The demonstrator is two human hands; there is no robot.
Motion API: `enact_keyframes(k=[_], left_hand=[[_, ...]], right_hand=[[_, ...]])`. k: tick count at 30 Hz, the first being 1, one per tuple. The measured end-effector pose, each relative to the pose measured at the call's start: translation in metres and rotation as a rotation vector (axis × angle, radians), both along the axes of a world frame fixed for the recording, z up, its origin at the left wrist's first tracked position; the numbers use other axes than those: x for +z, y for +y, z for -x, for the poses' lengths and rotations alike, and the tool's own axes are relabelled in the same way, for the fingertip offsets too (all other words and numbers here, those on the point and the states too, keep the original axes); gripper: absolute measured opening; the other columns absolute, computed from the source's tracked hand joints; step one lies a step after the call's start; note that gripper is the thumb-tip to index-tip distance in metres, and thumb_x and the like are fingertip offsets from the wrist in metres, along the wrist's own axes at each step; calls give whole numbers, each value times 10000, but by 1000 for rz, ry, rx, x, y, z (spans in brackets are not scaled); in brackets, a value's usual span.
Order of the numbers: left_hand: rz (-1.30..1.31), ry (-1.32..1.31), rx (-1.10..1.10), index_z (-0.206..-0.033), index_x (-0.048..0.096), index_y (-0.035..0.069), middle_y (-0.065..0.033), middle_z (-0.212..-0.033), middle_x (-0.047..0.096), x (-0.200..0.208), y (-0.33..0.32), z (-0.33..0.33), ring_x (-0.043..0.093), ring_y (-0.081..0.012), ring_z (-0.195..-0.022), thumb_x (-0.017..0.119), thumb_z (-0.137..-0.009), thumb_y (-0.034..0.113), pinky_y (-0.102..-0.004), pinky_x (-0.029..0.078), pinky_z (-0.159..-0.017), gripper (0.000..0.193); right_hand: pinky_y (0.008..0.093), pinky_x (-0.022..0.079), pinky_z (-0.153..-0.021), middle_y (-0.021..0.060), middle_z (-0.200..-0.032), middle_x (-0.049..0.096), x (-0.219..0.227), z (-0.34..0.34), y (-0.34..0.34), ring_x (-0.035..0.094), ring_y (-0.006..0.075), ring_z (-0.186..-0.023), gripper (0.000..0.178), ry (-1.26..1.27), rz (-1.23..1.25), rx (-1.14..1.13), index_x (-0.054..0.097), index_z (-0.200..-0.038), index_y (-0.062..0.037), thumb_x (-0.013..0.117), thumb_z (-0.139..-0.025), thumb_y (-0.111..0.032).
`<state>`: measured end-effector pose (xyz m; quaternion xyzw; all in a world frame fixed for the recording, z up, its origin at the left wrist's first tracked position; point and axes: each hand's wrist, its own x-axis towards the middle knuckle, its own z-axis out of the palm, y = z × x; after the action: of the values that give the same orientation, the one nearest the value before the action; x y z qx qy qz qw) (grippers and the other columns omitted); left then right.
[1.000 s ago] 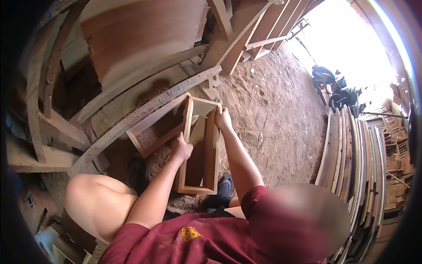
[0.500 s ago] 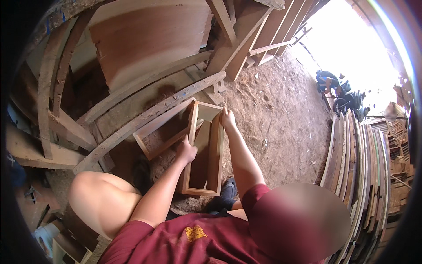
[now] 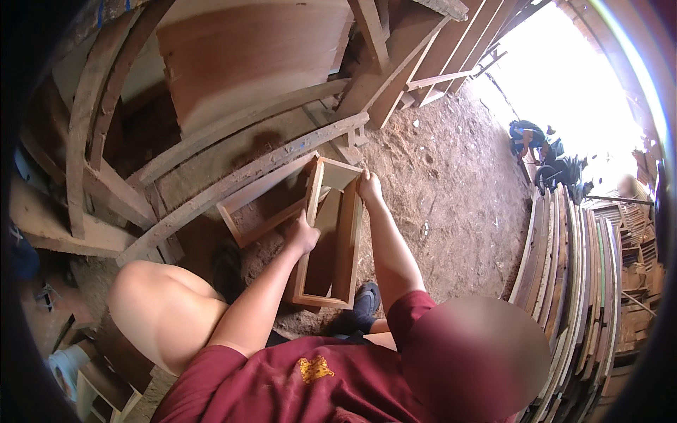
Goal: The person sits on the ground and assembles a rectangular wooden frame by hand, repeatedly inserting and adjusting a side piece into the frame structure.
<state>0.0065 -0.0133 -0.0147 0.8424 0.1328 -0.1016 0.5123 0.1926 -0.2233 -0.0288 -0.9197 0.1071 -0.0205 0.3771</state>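
Observation:
A narrow, open wooden box frame (image 3: 350, 247) stands tilted in front of me, its long sides running toward my feet. My left hand (image 3: 303, 234) is closed around its left side, about halfway along. At its far right corner my right hand (image 3: 369, 187) grips the edge, fingers wrapped over the wood. A second wooden frame (image 3: 230, 226) lies just behind and to the left, touching or very near the first; part of it is hidden by the box frame and my left hand.
Weathered timber beams (image 3: 247, 169) cross the left and far side, with a wide wooden panel (image 3: 247, 63) behind. Long boards (image 3: 557, 261) are stacked at the right. A motorbike (image 3: 553, 166) stands by the bright opening. The floor (image 3: 451, 190) is bare dirt.
The whole view has shifted slightly. Both hands keep their hold on the box frame, which stays in nearly the same place and tilt.

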Motion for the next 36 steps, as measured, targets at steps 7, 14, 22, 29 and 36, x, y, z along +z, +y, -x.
enact_keyframes(k=[7,14,22,29,36], left_hand=[[-107,-38,62,-1450,333,-18,-309,-1152,621,-19,11,1,606,-430,-1084,564,-736,183,-456,455,-987,778],[41,-2,32,-1423,340,-68,-329,-1202,585,-11,3,0,578,-419,-1146,562,-747,166,-431,444,-1006,750],[85,-58,131,-1382,374,-96,-327,-1238,566,-39,17,-1,552,-415,-1191,582,-730,115,-425,440,-1014,716],[88,-83,43,-1411,332,-117,-339,-1258,555,3,-2,-1,562,-410,-1188,582,-721,82,-417,449,-1009,760],[-3,-25,63,-1408,332,-123,-349,-1282,532,-2,19,0,539,-416,-1212,578,-713,107,-407,429,-1032,773]], right_hand=[[422,502,-639,203,-847,630,-39,6,12,617,311,-760,426,-137,8,84,562,-1039,12,409,-1011,-385],[477,482,-877,340,-1036,627,12,-8,15,600,477,-1016,535,-46,75,63,561,-1117,85,396,-1007,-412],[494,493,-886,270,-1056,661,59,59,58,651,413,-993,507,187,258,84,456,-1211,25,353,-985,-417],[497,465,-933,293,-1133,631,35,10,19,612,436,-1064,550,160,182,7,495,-1169,45,276,-1011,-433],[485,441,-981,271,-1275,571,46,49,55,568,417,-1159,576,127,125,6,346,-1455,-64,329,-1006,-425]])
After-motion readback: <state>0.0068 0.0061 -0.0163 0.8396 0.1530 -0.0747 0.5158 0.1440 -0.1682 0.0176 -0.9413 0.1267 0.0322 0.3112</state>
